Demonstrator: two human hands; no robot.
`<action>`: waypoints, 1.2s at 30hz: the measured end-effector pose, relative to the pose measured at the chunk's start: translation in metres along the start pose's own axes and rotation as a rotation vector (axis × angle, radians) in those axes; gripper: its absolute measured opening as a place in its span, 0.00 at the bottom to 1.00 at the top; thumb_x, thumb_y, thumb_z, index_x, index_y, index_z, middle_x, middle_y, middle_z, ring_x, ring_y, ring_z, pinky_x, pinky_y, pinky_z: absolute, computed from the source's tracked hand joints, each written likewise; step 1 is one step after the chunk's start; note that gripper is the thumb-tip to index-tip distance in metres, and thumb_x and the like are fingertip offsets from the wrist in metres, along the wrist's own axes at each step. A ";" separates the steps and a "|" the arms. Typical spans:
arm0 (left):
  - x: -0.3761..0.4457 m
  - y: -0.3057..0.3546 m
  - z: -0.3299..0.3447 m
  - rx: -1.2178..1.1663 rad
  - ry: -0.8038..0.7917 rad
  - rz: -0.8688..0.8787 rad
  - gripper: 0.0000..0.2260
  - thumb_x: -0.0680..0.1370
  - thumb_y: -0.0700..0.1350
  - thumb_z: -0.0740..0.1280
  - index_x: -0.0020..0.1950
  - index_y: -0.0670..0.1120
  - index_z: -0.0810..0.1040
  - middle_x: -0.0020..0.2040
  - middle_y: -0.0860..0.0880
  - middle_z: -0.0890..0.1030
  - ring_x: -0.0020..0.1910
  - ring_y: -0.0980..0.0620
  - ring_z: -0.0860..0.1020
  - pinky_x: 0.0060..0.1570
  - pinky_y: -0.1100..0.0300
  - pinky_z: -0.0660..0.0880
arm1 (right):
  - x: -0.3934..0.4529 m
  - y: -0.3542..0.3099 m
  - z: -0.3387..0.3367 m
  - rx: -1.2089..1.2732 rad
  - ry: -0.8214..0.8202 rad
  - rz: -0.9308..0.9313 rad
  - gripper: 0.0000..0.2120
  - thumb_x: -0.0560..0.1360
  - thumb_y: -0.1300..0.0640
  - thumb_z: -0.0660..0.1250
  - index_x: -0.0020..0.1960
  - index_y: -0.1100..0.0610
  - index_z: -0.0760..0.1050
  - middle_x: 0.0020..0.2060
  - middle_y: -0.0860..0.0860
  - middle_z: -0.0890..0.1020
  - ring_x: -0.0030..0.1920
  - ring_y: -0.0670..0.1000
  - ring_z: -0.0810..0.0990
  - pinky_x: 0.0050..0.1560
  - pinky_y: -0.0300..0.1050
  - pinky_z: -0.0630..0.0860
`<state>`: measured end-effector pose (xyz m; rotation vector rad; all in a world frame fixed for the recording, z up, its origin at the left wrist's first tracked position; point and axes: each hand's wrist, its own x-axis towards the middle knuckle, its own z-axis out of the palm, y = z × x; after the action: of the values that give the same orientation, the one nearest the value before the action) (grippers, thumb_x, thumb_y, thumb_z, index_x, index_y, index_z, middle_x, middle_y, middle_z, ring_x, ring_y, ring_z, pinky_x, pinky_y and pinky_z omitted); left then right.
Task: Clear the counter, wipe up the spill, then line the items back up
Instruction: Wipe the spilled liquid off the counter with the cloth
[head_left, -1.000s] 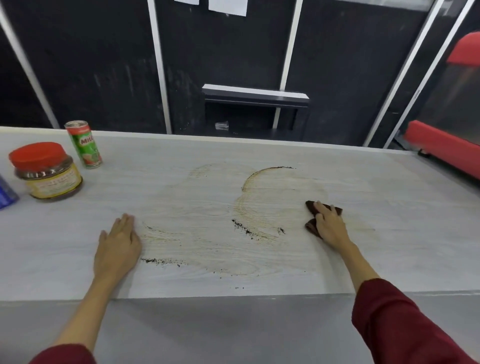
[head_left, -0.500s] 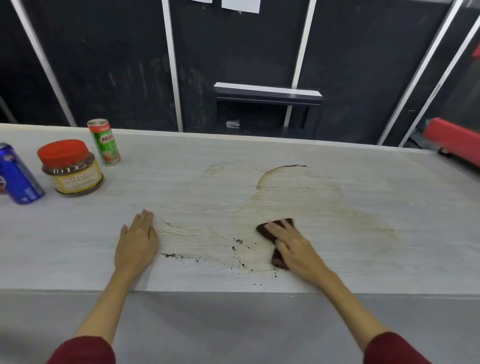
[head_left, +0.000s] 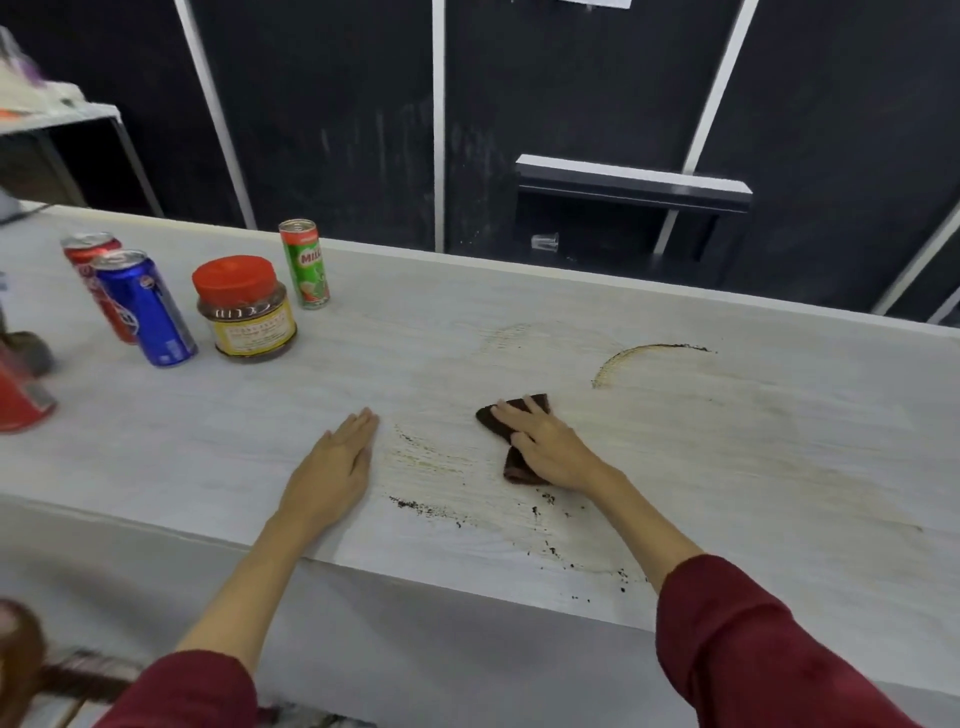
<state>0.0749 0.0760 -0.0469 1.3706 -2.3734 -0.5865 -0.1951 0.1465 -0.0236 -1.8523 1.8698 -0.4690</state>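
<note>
Since the earlier frames the brown cloth (head_left: 511, 439) has travelled leftward across the pale counter (head_left: 753, 467), from the right side of the stain to a spot near the middle front, and two more cans have come into view at the left.

At the far left edge a red object (head_left: 21, 400) is cut off and blurred; its identity cannot be determined. Behind it, a red can (head_left: 96, 280) stands partly hidden by a blue can (head_left: 145, 309) just in front of it. Next stands a jar (head_left: 244, 309) with a red lid and yellow label, the lettering illegible. A green can (head_left: 306, 265) stands just behind and right of the jar, only part of its label readable.

The left hand (head_left: 332, 470) lies flat and open on the counter, fingers together, gripping nothing. Right of it, dark crumbs (head_left: 415, 506) trail along the front edge. The right hand (head_left: 545, 447) presses palm-down on the cloth, fingers spread over it; most of the cloth is covered, with only its far corner and near end showing. Whether the fingers pinch the fabric cannot be determined.

Farther right, a curved brown spill ring (head_left: 639, 356) remains on the counter, with faint smears around it. Both sleeves (head_left: 753, 649) are dark red.
</note>
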 end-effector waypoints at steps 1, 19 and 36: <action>-0.001 -0.001 0.000 0.005 0.002 -0.001 0.21 0.81 0.43 0.50 0.75 0.47 0.56 0.77 0.51 0.54 0.76 0.55 0.52 0.74 0.59 0.47 | -0.009 0.000 0.004 -0.005 -0.025 -0.046 0.23 0.80 0.61 0.49 0.74 0.50 0.58 0.75 0.43 0.57 0.76 0.48 0.46 0.76 0.52 0.48; -0.009 -0.051 -0.028 0.061 -0.067 0.132 0.20 0.82 0.47 0.50 0.75 0.50 0.58 0.76 0.54 0.56 0.76 0.55 0.52 0.75 0.51 0.48 | -0.056 -0.100 0.097 -0.108 0.438 0.429 0.28 0.78 0.51 0.39 0.75 0.61 0.51 0.76 0.56 0.54 0.76 0.63 0.46 0.73 0.61 0.44; -0.003 -0.106 -0.061 0.011 -0.106 0.169 0.23 0.81 0.50 0.51 0.76 0.47 0.53 0.77 0.52 0.52 0.76 0.55 0.49 0.75 0.54 0.47 | 0.048 -0.169 0.126 -0.121 0.347 0.368 0.28 0.79 0.44 0.52 0.75 0.51 0.51 0.77 0.53 0.50 0.76 0.59 0.43 0.74 0.57 0.40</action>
<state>0.1834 0.0201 -0.0487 1.1544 -2.5477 -0.6129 0.0160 0.1032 -0.0412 -1.5158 2.4566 -0.5852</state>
